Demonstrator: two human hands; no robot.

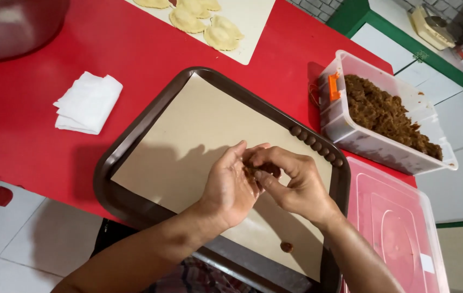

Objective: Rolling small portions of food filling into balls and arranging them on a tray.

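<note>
Bowl (14, 24), dark, sits at the far left corner of the red table (36, 70). Folded white cloth (88, 102) lies just off the tray's left edge, dry side, well apart from the hands.

Tray (113, 163), brown, is lined with tan paper (188, 135). Most of the paper is bare. Risk: the tray's near corner hangs past the table edge; a downward press there could tip it.

Left hand (229, 187) is cupped, palm turned inward, fingers half curled around a brown lump (256, 172) of filling. Right hand (296, 184) meets it, thumb and fingertips pinched on the same lump. The lump sits between both hands, above the paper's middle. Risk: filling looks moist and fibrous; it may stick to the palm and tear apart instead of rounding. Loose grip could drop it onto the paper and flatten it.

One finished ball (286, 247) lies alone near the tray's front edge; a nudge from the right forearm could roll it off.

Row of balls (318, 146) lines the tray's right rim, touching one another. Risk: they may fuse or roll if the tray is bumped.

Tub (351, 130), clear plastic, holds brown shredded filling (388, 114), just beside the tray; it stands open, so it may dry out. Its pink lid (399, 228) lies near the right elbow.

Cutting board (248, 27) with pastries (210, 24) sits at the far edge, uncovered.
</note>
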